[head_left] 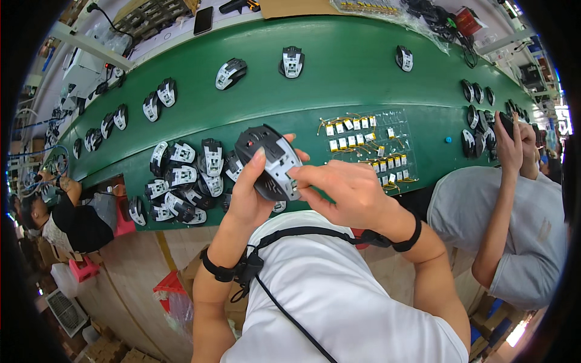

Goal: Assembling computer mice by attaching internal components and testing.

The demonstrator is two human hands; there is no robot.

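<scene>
Computer mouse (275, 158) lies gripped in the left hand (249, 192).

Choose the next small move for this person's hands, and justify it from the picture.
Probably a gentle press of the right hand on the pale face of the computer mouse, with the left hand bracing it. The left hand holds the mouse raised, and the right fingertips are at that face's edge. Whether they pinch a small part is hidden.

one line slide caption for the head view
Over a green bench, the left hand holds a black-and-grey computer mouse as the right hand touches it.
</scene>
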